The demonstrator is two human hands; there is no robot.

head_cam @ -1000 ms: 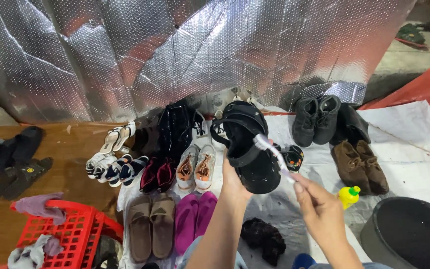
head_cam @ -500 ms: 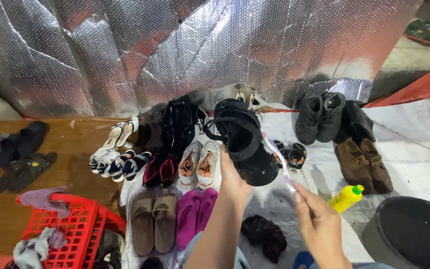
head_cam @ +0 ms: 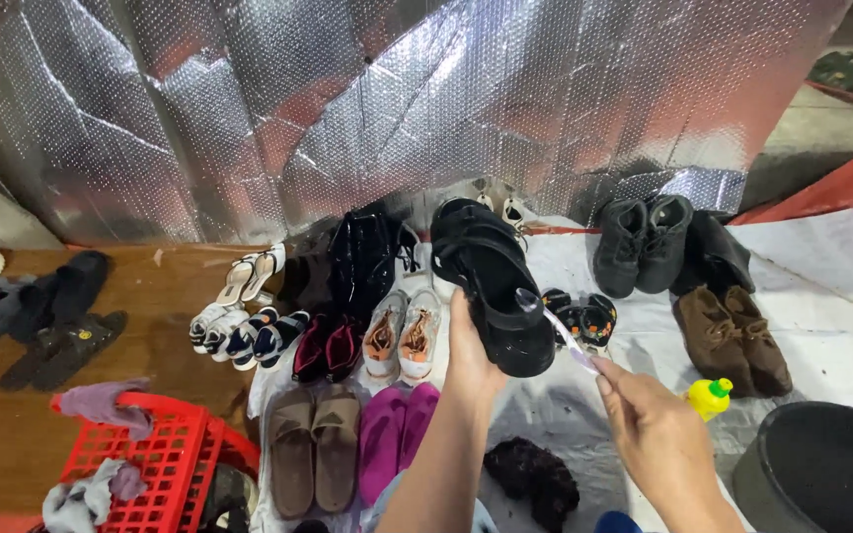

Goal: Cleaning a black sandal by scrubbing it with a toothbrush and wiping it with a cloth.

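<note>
— At the centre of the view, what is held up?

— A black sandal [head_cam: 494,286] is gripped from below by the left hand [head_cam: 473,357], fingers closed on its heel end, toe pointed toward twelve o'clock. It is raised above the white sheet [head_cam: 821,257].

— And at four o'clock from it?

— The right hand [head_cam: 656,436] is seen there, fingers pinched together on a thin clear-handled brush [head_cam: 548,321]. The brush tip is laid against the sandal's side; whether bristles are touching cannot be told.

— What is spread beneath?

— Pairs of shoes are laid out in rows. At nine o'clock from the sandal, peach sneakers [head_cam: 403,336] are set, with maroon shoes [head_cam: 327,347] just beside them. At seven o'clock, brown slides [head_cam: 312,449] and magenta slides [head_cam: 394,439] are placed side by side. At three o'clock, brown suede shoes [head_cam: 733,338] are found, with black boots [head_cam: 642,242] at two o'clock.

— Anything else nearby?

— A yellow bottle with a green cap [head_cam: 709,397] is seen just past the right hand, near a black tub [head_cam: 821,474] at four o'clock. A red basket [head_cam: 165,459] holding rags is set at eight o'clock.
</note>
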